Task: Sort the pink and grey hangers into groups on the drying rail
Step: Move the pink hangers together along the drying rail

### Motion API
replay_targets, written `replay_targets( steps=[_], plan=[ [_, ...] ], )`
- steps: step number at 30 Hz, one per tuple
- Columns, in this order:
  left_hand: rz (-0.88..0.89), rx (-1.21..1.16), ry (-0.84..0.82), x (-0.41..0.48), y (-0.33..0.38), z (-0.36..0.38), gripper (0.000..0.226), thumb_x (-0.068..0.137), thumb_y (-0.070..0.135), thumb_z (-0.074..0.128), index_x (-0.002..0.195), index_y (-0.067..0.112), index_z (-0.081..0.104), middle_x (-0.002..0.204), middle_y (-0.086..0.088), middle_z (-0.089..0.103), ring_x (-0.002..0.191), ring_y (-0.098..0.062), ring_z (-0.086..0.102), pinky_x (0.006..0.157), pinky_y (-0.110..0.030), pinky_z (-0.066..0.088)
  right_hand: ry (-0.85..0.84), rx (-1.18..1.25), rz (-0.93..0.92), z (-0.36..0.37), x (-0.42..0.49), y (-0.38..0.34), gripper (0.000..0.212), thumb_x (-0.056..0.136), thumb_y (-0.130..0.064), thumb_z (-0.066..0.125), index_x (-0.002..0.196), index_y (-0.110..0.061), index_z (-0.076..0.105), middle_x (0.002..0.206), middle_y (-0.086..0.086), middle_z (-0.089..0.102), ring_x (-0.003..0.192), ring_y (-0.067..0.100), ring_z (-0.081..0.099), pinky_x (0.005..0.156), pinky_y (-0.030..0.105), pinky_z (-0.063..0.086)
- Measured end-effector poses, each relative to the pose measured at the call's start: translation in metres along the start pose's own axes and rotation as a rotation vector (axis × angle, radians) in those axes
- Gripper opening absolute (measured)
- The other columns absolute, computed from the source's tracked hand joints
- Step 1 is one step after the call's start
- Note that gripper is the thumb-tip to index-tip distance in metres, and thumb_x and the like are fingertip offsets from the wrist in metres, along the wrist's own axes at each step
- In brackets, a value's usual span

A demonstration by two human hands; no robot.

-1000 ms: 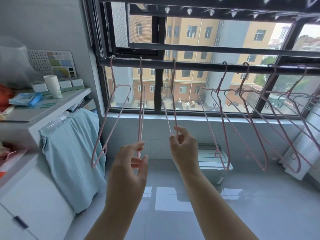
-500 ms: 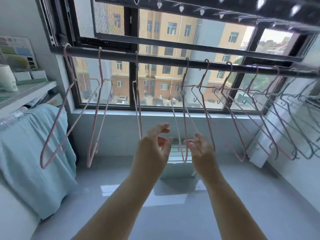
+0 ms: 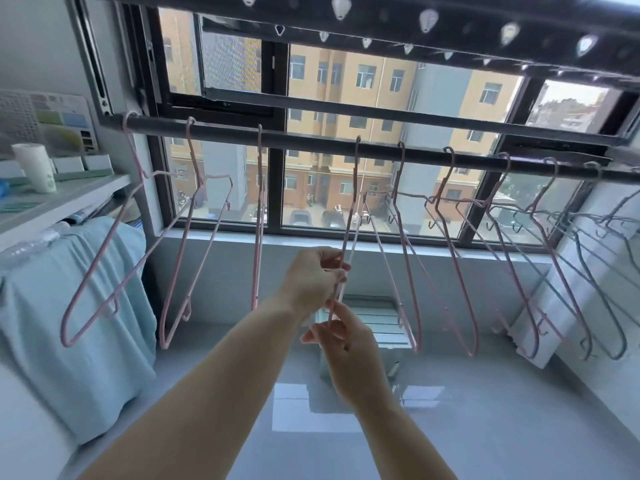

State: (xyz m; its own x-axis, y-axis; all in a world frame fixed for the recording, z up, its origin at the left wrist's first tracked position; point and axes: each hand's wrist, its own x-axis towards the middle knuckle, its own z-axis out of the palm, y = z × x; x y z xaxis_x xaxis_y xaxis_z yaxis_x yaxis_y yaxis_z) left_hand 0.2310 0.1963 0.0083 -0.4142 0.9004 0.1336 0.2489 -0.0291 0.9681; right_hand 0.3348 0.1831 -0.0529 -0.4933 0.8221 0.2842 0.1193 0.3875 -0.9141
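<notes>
A dark drying rail (image 3: 311, 142) runs across the window. Several pink hangers hang along it, from the far left one (image 3: 100, 258) to those at centre right (image 3: 408, 258). Grey hangers (image 3: 595, 268) are bunched at the right end. Both hands hold one pink hanger (image 3: 349, 220) that hangs edge-on from the middle of the rail. My left hand (image 3: 311, 280) pinches its wire higher up. My right hand (image 3: 346, 344) grips its lower end just below.
A light blue cloth (image 3: 72, 327) drapes over a white shelf unit (image 3: 65, 199) at the left, with a white cup (image 3: 34, 168) on top. An upper rack with clips (image 3: 415, 19) hangs overhead. A white folded rack (image 3: 374, 320) lies below the window.
Both hands were apart and holding nothing half a second ago; now they have closed on the middle pink hanger. The view has shifted back to the left.
</notes>
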Motion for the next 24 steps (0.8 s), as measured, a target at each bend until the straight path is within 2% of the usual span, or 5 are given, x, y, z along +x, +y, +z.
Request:
replay_targets(
  steps=[3,6,12,20,24],
  plan=[
    [-0.003,-0.045,0.01,-0.001,-0.002,-0.004,0.022,0.083,-0.001,0.057,0.102,0.009,0.061,0.087,0.001,0.066,0.077,-0.011,0.063,0.065,-0.02,0.053,-0.036,0.028,0.013,-0.003,-0.001,0.001,0.035,0.09,-0.009,0.054,0.124,-0.018,0.05,0.075,-0.005,0.071,0.076,0.004,0.068,0.08,0.015,0.049],
    [0.015,-0.055,0.031,-0.003,-0.006,-0.01,0.019,0.084,0.0,0.057,0.097,0.013,0.061,0.087,0.0,0.066,0.077,-0.011,0.064,0.059,-0.015,0.053,-0.049,0.05,0.019,-0.002,0.0,0.002,0.037,0.089,-0.009,0.055,0.124,-0.017,0.05,0.074,-0.003,0.071,0.074,0.007,0.068,0.083,0.026,0.053],
    [0.019,-0.023,0.092,-0.006,-0.012,-0.023,0.024,0.085,0.001,0.057,0.108,0.006,0.06,0.088,-0.001,0.066,0.075,-0.01,0.065,0.06,-0.013,0.054,-0.093,0.055,0.021,0.007,0.002,-0.001,0.038,0.089,-0.008,0.054,0.125,-0.019,0.05,0.072,-0.007,0.071,0.071,0.005,0.068,0.075,0.015,0.051],
    [0.026,-0.011,0.144,-0.011,-0.018,-0.032,0.027,0.085,0.004,0.057,0.112,0.008,0.058,0.089,0.001,0.066,0.075,-0.01,0.066,0.06,-0.013,0.054,-0.095,0.09,0.067,0.02,0.0,-0.006,0.039,0.089,-0.006,0.053,0.126,-0.018,0.05,0.072,-0.006,0.071,0.073,0.008,0.069,0.081,0.024,0.054],
    [0.02,-0.037,0.178,-0.016,-0.016,-0.032,0.029,0.085,0.003,0.058,0.113,0.005,0.057,0.092,-0.001,0.066,0.081,-0.014,0.065,0.072,-0.02,0.054,-0.045,0.15,0.132,0.015,-0.003,-0.012,0.029,0.087,-0.013,0.058,0.113,-0.025,0.053,0.094,-0.005,0.067,0.092,0.01,0.064,0.092,0.027,0.049]
  ],
)
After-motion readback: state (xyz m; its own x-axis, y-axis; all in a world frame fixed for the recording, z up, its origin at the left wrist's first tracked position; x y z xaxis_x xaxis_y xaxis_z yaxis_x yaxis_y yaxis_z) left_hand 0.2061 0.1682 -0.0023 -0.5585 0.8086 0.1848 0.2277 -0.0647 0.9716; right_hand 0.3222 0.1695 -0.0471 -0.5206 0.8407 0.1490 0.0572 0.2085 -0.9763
